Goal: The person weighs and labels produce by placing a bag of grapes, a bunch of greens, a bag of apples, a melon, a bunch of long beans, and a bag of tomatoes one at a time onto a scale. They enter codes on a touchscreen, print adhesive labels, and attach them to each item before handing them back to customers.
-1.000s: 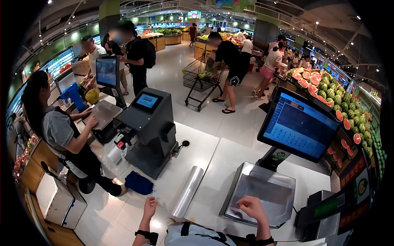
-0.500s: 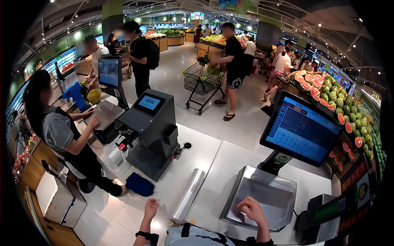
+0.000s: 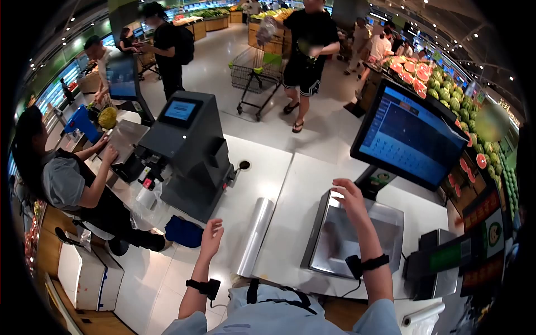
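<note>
My right hand (image 3: 350, 198) is raised over the back left part of a steel weighing scale (image 3: 385, 234). Its fingers are stretched forward and apart, and nothing is in them. To the left, my left hand (image 3: 211, 237) hangs in the air with loosely bent fingers, holding nothing. Between the hands a roll of clear plastic film or bags (image 3: 257, 234) lies on the white counter (image 3: 279, 215). A dark blue cloth (image 3: 183, 231) sits just left of my left hand. Behind the scale, a touchscreen monitor (image 3: 410, 134) is tilted towards me.
Left of the roll stands a dark grey machine (image 3: 192, 151) with a small screen. A co-worker (image 3: 67, 178) has both hands at another scale (image 3: 125, 137). Across the counter, a person in black (image 3: 307, 47) carries a plastic bag (image 3: 267, 30) beside a shopping cart (image 3: 254, 72).
My right hand has reached forward and its fingers have straightened. My left hand has also risen and moved forward. The person in black has come closer, lifting a plastic bag.
</note>
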Motion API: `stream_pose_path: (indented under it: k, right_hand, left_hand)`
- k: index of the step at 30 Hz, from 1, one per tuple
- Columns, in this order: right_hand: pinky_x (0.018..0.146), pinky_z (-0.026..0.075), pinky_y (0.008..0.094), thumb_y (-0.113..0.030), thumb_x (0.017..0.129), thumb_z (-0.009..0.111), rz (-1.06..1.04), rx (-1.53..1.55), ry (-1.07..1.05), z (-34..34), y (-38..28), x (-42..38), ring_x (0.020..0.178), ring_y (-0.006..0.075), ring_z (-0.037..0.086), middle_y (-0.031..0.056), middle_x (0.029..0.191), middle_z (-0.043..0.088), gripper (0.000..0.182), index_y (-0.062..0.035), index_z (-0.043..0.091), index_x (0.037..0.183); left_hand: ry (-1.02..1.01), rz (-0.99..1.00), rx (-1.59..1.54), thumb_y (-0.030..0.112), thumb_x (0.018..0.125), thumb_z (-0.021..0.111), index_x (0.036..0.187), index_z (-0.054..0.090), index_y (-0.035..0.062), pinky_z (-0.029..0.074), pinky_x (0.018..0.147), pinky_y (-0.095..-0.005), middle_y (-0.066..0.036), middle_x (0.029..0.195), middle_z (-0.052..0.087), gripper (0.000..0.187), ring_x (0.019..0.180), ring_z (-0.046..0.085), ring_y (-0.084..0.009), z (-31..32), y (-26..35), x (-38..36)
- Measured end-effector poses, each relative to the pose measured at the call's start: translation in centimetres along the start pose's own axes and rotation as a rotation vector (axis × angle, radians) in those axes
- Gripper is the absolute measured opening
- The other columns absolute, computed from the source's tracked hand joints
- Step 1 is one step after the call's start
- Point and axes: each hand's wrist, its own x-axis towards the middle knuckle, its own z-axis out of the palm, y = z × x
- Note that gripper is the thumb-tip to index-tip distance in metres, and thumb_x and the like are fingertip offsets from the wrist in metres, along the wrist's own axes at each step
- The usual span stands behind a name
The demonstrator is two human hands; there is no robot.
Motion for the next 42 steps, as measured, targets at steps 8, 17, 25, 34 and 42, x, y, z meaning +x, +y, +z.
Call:
stream_pose_path:
  k: [8,17,25,34,42]
  right_hand:
    - [0.083,0.043,0.0312,-0.016,0.086,0.051,0.155,0.013,0.028,-4.5,1.3,-2.0,0.101,0.0159,0.053,0.0045,0.106,0.054,0.024,-0.0063,0.053,0.108]
    - [0.085,0.044,0.0318,-0.02,0.086,0.055,0.157,0.006,0.119,-1.2,1.8,-3.1,0.103,0.0154,0.051,0.0057,0.108,0.054,0.03,-0.0052,0.052,0.112]
    - [0.097,0.035,0.0373,-0.038,0.079,0.063,-0.106,-0.382,0.192,5.1,2.2,5.7,0.125,0.0289,0.034,0.0198,0.132,0.038,0.068,-0.0003,0.037,0.129]
    - [0.088,0.037,0.0335,-0.055,0.081,0.05,0.006,0.104,0.368,11.3,6.5,11.5,0.117,0.0241,0.037,0.014,0.134,0.034,0.08,-0.0088,0.017,0.138]
    - [0.088,0.037,0.0271,-0.03,0.088,0.053,-0.139,0.273,0.509,12.0,5.8,4.0,0.102,0.0154,0.046,0.0073,0.116,0.047,0.051,-0.0055,0.033,0.127]
  left_hand:
    - [-0.264,0.062,0.061,0.006,0.081,0.055,0.114,0.047,0.0052,0.037,0.092,-0.0334,-0.008,0.116,0.049,0.035,0.111,0.047,-0.0204,5.0,5.2,-0.7]
    - [-0.328,-0.03,0.008,0.006,0.08,0.057,0.12,0.04,0.0066,0.037,0.094,-0.0358,-0.009,0.122,0.045,0.043,0.115,0.043,-0.0227,2.3,2.6,0.8]
    - [-0.317,0.174,-0.018,0.011,0.08,0.061,0.132,0.026,0.0053,0.029,0.101,-0.04,-0.013,0.136,0.029,0.064,0.127,0.031,-0.0276,4.6,8.5,7.7]
    - [-0.2,0.487,0.188,0.03,0.066,0.074,0.131,0.027,0.0,0.029,0.1,-0.0356,-0.019,0.129,0.038,0.085,0.122,0.036,-0.0287,8.6,15.7,18.3]
    - [-0.439,0.608,0.323,0.035,0.062,0.074,0.113,0.051,0.0019,0.039,0.089,-0.0393,-0.014,0.116,0.049,0.065,0.106,0.045,-0.0339,12.5,14.8,12.5]
